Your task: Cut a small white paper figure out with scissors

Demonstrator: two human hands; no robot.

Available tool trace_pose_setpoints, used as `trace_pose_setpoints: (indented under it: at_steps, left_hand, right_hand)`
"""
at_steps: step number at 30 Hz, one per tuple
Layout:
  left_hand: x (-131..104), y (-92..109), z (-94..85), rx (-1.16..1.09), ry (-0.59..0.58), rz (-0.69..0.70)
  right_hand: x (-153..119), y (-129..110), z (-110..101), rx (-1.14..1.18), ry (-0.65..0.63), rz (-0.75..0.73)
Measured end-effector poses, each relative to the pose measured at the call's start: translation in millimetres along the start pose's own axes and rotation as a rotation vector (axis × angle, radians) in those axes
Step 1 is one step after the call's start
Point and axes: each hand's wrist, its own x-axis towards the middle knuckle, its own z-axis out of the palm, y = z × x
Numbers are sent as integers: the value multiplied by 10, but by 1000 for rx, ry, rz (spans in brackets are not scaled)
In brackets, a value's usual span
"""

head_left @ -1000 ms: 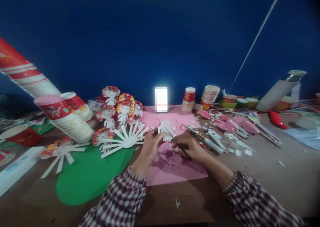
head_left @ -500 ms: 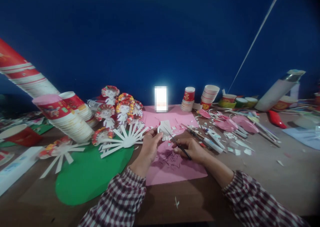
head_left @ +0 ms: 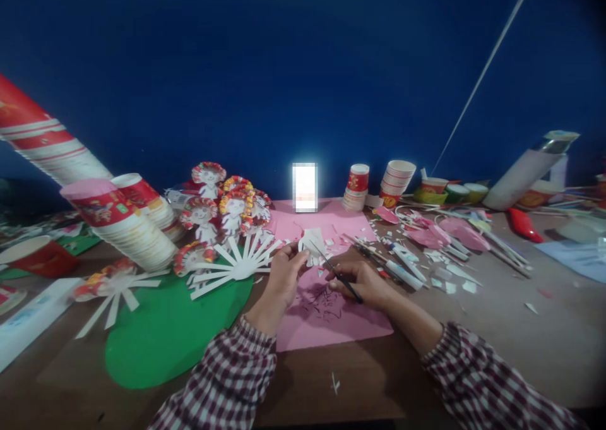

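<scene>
Between the fingers of my left hand [head_left: 285, 273] is a small white paper piece [head_left: 313, 245], held up over the pink sheet [head_left: 303, 329]. My right hand [head_left: 362, 283] is closed around a slim dark tool [head_left: 348, 286], whose thin tip points up and left to the paper's lower right. Whether it is a pen or closed scissors I cannot tell. Dark marks or strokes show on the pink sheet below the hands. Left of my left hand, a white paper fan of strips [head_left: 243, 267] lies partly on a green sheet [head_left: 180, 329].
Stacked paper cups [head_left: 137, 240] lean at the left, beside decorated paper figures [head_left: 206, 218]. More cups [head_left: 358, 180] stand behind. Pens [head_left: 402, 273] and paper scraps lie to the right. A bright upright rectangle [head_left: 305, 187] stands at the back.
</scene>
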Motion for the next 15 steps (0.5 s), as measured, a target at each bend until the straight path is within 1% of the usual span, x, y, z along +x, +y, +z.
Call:
trace_pose_setpoints:
  at_steps: [6,10,15]
  left_hand:
    - [-27,33,28,6,10,-4]
    - [-43,51,47,-10,31,-13]
    - [-45,56,51,-4,20,-9]
  right_hand:
    - [4,-29,6,-17,23,-16]
    - [9,-3,7,14,25,1]
    - [11,19,5,24,14,-9]
